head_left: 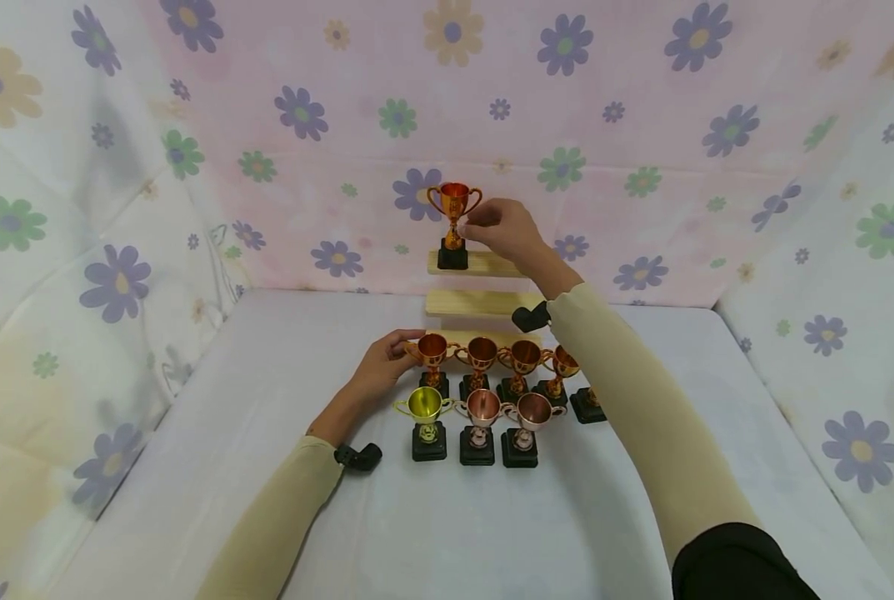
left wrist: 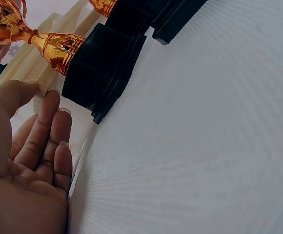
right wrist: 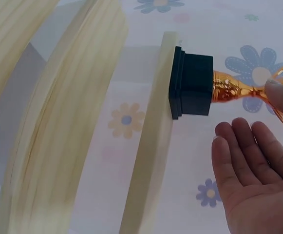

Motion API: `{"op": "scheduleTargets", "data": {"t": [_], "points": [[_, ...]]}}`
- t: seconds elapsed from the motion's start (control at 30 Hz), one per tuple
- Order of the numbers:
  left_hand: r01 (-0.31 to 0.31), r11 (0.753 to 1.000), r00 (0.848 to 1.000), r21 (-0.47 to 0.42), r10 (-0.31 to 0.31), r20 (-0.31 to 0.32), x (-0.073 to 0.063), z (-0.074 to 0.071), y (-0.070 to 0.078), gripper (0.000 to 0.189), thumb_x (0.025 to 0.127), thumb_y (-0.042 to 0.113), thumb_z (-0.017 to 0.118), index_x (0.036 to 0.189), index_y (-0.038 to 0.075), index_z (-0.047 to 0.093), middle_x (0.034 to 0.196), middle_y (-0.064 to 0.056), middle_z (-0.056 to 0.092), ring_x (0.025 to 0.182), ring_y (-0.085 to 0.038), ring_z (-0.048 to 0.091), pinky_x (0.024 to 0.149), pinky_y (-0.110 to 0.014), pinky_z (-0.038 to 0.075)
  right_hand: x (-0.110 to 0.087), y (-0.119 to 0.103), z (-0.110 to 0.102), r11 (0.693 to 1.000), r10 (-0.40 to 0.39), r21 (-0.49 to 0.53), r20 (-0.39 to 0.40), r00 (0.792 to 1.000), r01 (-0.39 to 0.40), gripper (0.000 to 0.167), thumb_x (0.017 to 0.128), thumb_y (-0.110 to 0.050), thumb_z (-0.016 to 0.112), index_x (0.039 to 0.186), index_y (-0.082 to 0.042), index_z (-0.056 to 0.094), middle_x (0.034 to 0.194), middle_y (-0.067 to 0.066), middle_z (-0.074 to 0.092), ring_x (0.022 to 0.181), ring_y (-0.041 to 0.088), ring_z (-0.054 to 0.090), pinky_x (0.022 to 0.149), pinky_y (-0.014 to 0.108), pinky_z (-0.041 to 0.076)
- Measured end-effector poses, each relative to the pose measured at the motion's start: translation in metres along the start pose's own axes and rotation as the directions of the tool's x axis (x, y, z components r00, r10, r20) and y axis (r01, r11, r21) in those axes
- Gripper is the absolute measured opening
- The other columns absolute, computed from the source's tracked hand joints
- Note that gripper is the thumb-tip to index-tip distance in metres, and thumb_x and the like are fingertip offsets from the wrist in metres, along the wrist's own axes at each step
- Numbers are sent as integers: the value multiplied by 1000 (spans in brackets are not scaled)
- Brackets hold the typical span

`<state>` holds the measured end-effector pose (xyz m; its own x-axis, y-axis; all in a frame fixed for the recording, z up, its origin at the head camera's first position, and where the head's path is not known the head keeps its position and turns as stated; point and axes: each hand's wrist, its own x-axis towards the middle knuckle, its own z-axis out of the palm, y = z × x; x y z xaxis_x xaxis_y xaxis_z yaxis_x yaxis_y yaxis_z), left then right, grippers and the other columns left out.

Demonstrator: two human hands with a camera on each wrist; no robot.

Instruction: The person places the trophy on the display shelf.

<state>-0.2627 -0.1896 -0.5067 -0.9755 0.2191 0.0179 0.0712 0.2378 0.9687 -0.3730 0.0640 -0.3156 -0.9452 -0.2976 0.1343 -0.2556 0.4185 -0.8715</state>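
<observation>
My right hand [head_left: 502, 229] pinches a small orange-gold trophy cup [head_left: 454, 200] near its handle and stem, thumb on the metal. The cup is upright, its black base [right wrist: 192, 83] against the left end of the top step [right wrist: 151, 141] of a wooden stepped stand [head_left: 480, 302]. My left hand [head_left: 385, 364] holds the left end of the lowest step between thumb and forefinger, the other fingers bent loosely below, beside an orange-gold trophy [head_left: 432, 350]. That trophy begins a row with similar ones [head_left: 481, 354] in front of the stand.
Closer to me stand a yellow-gold trophy [head_left: 425, 406] and two rose-coloured ones [head_left: 484, 408] [head_left: 533, 411]. Another black base [head_left: 586, 407] shows beside my right sleeve [head_left: 641, 417], its cup hidden. Flowered cloth [head_left: 372, 133] surrounds the white table [head_left: 267, 392] at the back and sides.
</observation>
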Motion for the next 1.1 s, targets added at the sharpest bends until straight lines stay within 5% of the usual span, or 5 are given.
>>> {"op": "scheduleTargets", "data": {"t": [0.53,1.1], "points": [[10,1000,1000,9,-10,-1,1,1,-3,42,106,14,65,148,16,59,121,-9,77,111,-22,69,101,-36,53,-40,-2,-45,997,-44,-55,51,998,47,58,100,-29,76,146,0,54,138,15,64,129,30,63,109,49,49],[-3,1000,1000,-18,3,3,1,0,-2,42,107,15,65,148,14,59,125,-11,76,115,-23,68,103,-38,53,-92,8,-74,982,-162,-94,49,986,166,49,103,-27,72,145,-7,58,143,13,62,130,30,63,108,52,50]]}}
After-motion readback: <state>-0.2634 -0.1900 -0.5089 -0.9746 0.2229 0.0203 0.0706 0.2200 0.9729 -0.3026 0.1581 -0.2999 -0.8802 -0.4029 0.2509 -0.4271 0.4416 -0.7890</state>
